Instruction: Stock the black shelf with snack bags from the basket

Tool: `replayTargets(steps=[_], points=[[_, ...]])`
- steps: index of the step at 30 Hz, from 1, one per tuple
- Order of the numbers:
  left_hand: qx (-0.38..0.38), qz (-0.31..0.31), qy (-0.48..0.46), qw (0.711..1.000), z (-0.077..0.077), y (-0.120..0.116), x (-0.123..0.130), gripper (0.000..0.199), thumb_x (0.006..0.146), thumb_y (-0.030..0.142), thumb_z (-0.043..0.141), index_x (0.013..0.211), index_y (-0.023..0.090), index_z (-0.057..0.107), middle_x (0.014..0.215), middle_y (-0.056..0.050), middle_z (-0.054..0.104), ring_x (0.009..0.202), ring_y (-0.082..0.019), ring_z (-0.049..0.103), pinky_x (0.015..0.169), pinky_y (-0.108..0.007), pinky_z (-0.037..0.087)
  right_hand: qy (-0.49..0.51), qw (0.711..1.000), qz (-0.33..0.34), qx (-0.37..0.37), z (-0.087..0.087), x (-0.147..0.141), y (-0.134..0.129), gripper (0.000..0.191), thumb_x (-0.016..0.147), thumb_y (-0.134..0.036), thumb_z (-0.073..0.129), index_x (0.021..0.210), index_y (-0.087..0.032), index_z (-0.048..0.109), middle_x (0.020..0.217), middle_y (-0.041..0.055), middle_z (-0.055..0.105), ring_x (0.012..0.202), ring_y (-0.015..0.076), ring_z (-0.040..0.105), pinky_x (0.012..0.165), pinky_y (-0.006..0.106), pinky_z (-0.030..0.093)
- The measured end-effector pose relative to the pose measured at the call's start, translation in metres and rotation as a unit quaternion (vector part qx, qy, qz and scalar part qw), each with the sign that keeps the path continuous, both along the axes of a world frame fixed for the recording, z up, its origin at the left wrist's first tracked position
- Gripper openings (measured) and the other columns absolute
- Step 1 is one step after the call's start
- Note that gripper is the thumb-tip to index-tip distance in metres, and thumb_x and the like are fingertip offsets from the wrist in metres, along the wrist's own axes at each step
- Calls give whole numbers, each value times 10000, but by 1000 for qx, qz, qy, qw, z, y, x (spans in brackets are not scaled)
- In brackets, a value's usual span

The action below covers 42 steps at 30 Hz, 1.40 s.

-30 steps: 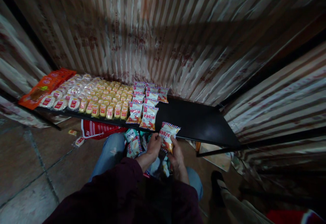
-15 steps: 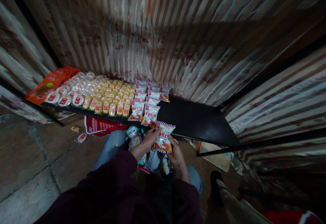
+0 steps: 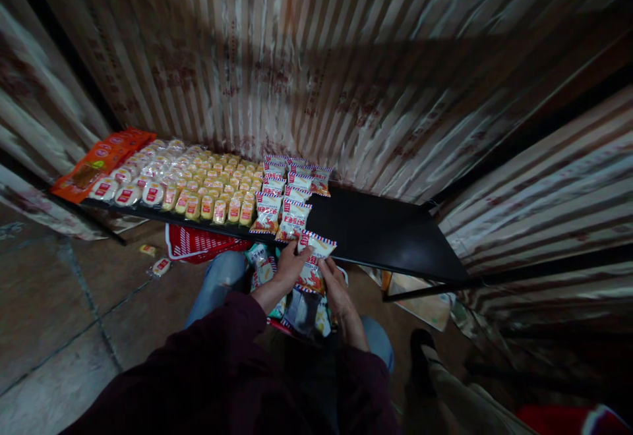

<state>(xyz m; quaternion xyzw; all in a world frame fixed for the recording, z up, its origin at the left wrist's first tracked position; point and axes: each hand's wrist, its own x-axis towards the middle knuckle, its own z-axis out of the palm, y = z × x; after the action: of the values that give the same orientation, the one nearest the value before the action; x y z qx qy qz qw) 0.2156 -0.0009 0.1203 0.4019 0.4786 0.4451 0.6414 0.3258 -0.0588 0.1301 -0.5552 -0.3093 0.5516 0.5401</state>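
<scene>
Between my two hands is a white and orange snack bag (image 3: 311,270) with red lettering and striped ends, held over the front edge of the black shelf (image 3: 376,231). My left hand (image 3: 291,267) is closed on the bag's left side, thumb across its front. On the right side, the fingers of my right hand (image 3: 340,293) press against it. Matching snack bags (image 3: 295,219) stand in overlapping rows on the shelf just beyond. Beneath my hands, a basket between my knees holds more packets, among them a green one (image 3: 257,255); my arms and the held bag partly cover it.
Left of the bags, the shelf carries many small yellow wrapped cakes (image 3: 220,211), white wrapped cakes (image 3: 127,194) and an orange packet (image 3: 101,163). A red basket (image 3: 198,244) sits under the shelf. Two small packets (image 3: 161,266) lie on the floor. Another person's leg (image 3: 445,376) is at lower right.
The held snack bag has tilted and shifted slightly up and left, toward the shelf. My right hand has moved up along its side. The bags on the shelf stay in place.
</scene>
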Motion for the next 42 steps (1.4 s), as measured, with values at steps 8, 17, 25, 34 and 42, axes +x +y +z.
replayTargets(steps=[8, 17, 25, 34, 42], points=[[9, 2, 23, 1000, 0, 1, 0, 301, 764, 450, 659, 867, 167, 639, 845, -48, 686, 768, -180, 623, 717, -274, 478, -29, 997, -72, -9, -4, -4, 4, 549, 679, -547, 727, 1108, -216, 646, 932, 42, 749, 909, 258, 688, 768, 346, 558], [6, -49, -16, 999, -1, -4, -5, 318, 770, 481, 640, 857, 176, 655, 893, -47, 688, 853, -182, 622, 759, -257, 476, -8, 985, -174, -8, -17, 3, 12, 463, 670, -599, 699, 922, -213, 654, 826, 30, 748, 811, 233, 700, 700, 319, 558], [9, -72, 12, 997, -8, -12, -4, 302, 801, 403, 614, 977, 166, 677, 910, -59, 701, 840, -190, 617, 740, -267, 468, -31, 979, -200, -4, -16, 6, 14, 478, 672, -611, 683, 916, -200, 651, 805, 32, 745, 788, 226, 699, 676, 311, 555], [26, -17, 22, 999, -11, -7, -2, 286, 800, 450, 592, 851, 177, 657, 808, -23, 678, 782, -168, 600, 715, -244, 463, 43, 988, -146, 18, -11, 3, 6, 552, 693, -580, 691, 1103, -217, 622, 983, 44, 739, 917, 244, 687, 749, 341, 561], [3, 32, 10, 999, -5, -2, 1, 295, 803, 446, 603, 869, 163, 648, 842, -54, 688, 790, -174, 613, 742, -258, 469, 27, 991, -122, 43, -27, 2, -4, 715, 637, -404, 799, 1286, -267, 532, 1177, 40, 675, 983, 191, 656, 797, 291, 540]])
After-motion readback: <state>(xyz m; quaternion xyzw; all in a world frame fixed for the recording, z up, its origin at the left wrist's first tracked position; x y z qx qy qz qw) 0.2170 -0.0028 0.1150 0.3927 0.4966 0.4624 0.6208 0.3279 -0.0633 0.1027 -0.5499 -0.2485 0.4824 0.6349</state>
